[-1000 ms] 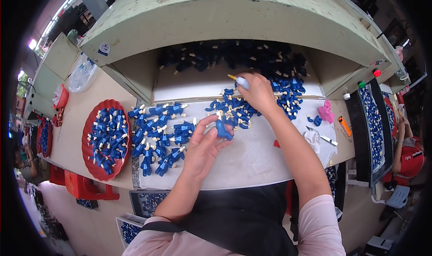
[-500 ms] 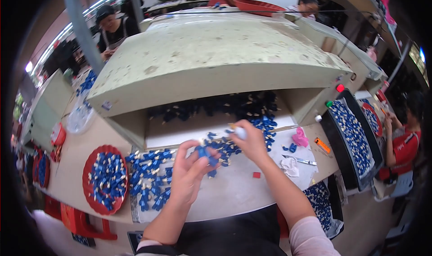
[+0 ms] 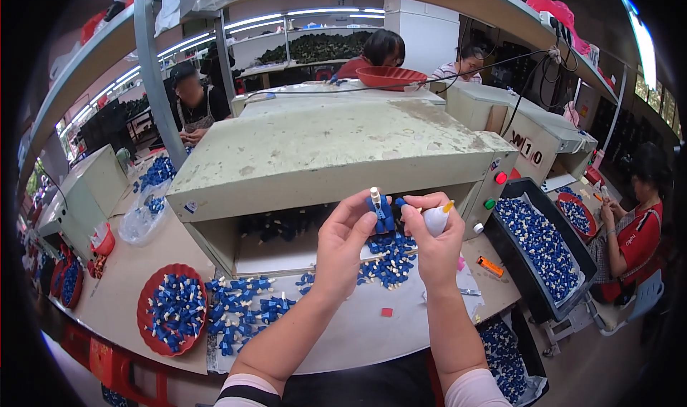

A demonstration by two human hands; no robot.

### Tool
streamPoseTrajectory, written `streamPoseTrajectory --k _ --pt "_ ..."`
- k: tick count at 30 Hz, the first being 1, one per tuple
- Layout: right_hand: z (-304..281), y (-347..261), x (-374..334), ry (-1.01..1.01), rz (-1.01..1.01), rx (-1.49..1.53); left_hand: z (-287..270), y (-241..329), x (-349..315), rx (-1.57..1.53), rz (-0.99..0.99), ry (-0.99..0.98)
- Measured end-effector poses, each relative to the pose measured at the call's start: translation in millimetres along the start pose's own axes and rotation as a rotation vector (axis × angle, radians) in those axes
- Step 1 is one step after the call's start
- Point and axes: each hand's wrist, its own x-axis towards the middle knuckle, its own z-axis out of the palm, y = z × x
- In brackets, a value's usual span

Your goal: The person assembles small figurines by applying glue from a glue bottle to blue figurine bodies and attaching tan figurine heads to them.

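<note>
My left hand (image 3: 342,246) is closed around a small blue plastic figure (image 3: 381,214), held upright with a cream peg at its top. Beside it, my right hand (image 3: 438,246) grips a white squeeze bottle (image 3: 435,221) with an orange-yellow nozzle pointing up and right. A small blue piece (image 3: 401,202) is pinched at the right fingertips, near the figure but seemingly apart from it. Loose blue parts with cream pegs (image 3: 390,267) lie in a heap beyond my wrists. More blue parts (image 3: 247,317) spread left of my left forearm.
A pale green bench box (image 3: 322,139) stands ahead, with parts under its hood. At left is a red scalloped bowl (image 3: 146,300) of parts; at right, a black bin (image 3: 520,185). An orange-handled cutter (image 3: 490,266) and red square (image 3: 386,312) lie on the bench. Co-workers sit around.
Both hands have risen and come closer together in front of the box. The figure now stands upright in the left hand, and the bottle's nozzle shows clearly. My view has tilted upward.
</note>
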Motion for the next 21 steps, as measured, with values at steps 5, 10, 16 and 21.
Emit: streamPoseTrajectory --k 5,10,16,21 --pt "9.3 1.0 6.5 0.007 -0.080 -0.024 -0.4 6.9 7.1 0.141 0.128 -0.037" --pt "15.3 1.5 6.4 0.029 -0.240 -0.147 -2.1 9.7 9.5 0.189 0.123 -0.059" --pt "14.3 -5.5 6.9 -0.025 -0.161 -0.225 -6.7 16.1 10.7 0.577 0.351 -0.021" --pt "8.1 -8.2 6.2 -0.027 -0.083 -0.232 -6.7 17.2 14.5 0.613 0.310 -0.089"
